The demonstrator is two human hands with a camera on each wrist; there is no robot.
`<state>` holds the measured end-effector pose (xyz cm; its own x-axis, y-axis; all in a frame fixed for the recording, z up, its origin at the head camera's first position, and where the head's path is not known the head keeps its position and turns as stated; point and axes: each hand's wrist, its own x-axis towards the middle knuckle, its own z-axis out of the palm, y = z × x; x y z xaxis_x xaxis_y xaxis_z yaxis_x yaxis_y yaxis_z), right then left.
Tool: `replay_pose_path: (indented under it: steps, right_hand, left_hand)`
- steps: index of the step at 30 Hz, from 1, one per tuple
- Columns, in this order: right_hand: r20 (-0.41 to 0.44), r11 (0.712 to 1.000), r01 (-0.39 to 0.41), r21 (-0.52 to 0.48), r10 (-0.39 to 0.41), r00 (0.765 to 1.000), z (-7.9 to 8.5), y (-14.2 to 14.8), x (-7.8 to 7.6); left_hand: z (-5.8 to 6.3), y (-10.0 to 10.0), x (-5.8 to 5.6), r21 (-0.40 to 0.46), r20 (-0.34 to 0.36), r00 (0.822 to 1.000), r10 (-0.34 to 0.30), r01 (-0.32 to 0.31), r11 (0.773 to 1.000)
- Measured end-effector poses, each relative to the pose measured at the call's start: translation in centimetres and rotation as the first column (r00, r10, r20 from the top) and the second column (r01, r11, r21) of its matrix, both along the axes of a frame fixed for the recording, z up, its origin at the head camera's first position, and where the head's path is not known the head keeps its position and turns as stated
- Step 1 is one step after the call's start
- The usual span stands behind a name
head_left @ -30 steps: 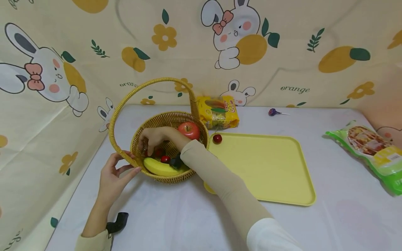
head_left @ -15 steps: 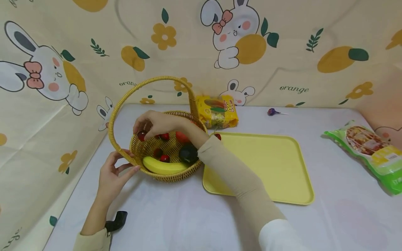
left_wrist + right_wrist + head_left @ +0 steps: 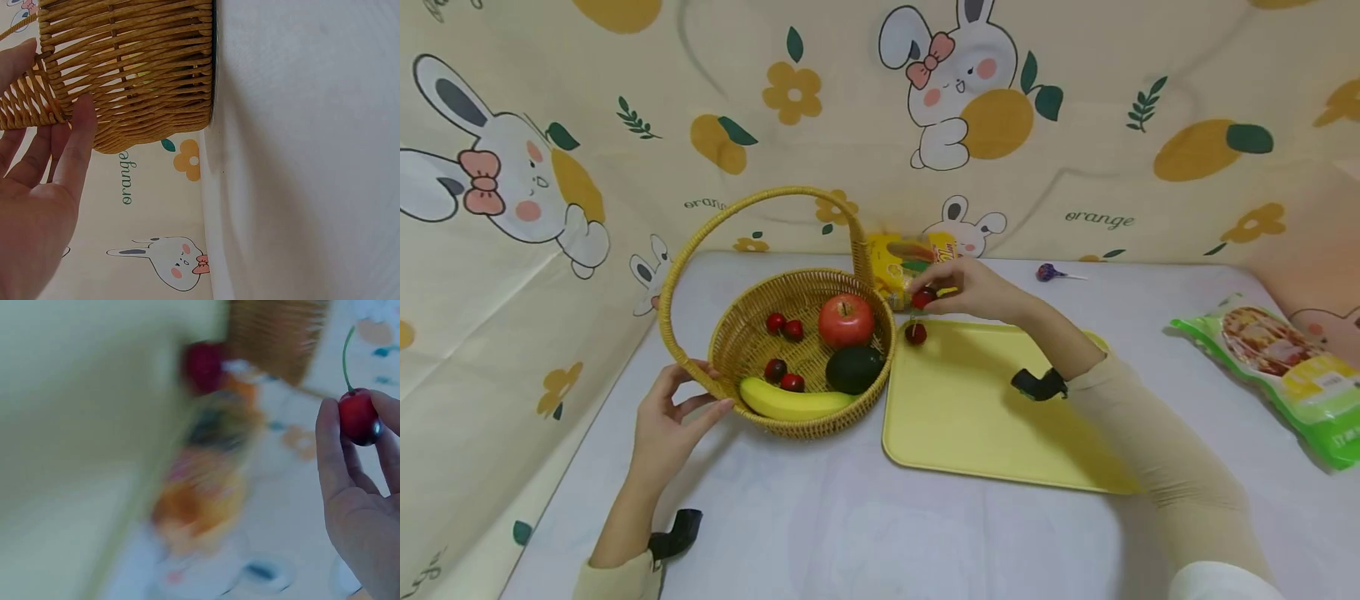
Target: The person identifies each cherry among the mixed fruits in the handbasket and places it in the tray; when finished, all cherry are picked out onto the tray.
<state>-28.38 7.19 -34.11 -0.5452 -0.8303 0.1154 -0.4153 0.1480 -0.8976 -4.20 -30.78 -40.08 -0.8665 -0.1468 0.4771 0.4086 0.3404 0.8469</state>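
Observation:
My right hand (image 3: 976, 290) pinches a red cherry (image 3: 359, 417) by its sides, its green stem upward in the right wrist view. It is above the back left corner of the yellow tray (image 3: 977, 417), where another cherry (image 3: 915, 334) lies. With fingers and thumb, my left hand (image 3: 672, 429) grips the wicker basket (image 3: 144, 75) at the foot of its handle. Inside the basket are a red apple (image 3: 846, 321), a dark avocado (image 3: 854, 369), a banana (image 3: 797, 401) and several cherries (image 3: 792, 331).
A yellow snack packet (image 3: 891, 271) stands behind the tray, partly hidden by my right hand. A lollipop (image 3: 1047, 272) lies at the back of the table. At the far right lies a green and clear food bag (image 3: 1277, 350). Patterned cloth (image 3: 820, 100) hangs behind.
My right hand has lifted a cherry out of the basket and carried it right, over the tray's back left corner. My left hand has stayed on the basket.

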Motion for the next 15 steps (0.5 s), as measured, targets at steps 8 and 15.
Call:
replay_pose_path:
  steps: [8, 15]
  right_hand:
    - [0.041, 0.996, 0.056, 0.066, -0.058, 0.997, -4.5, 3.3, -1.0]
    - [-0.017, 0.989, 0.042, 0.145, -0.040, 0.999, -5.5, 3.4, -0.9]
  left_hand:
    - [0.2, 0.1, 0.1, 0.007, 0.012, 1.000, 0.013, -0.013, 1.000]
    - [0.2, 0.3, 0.1, 0.013, 0.007, 1.000, 0.000, 0.000, 1.000]
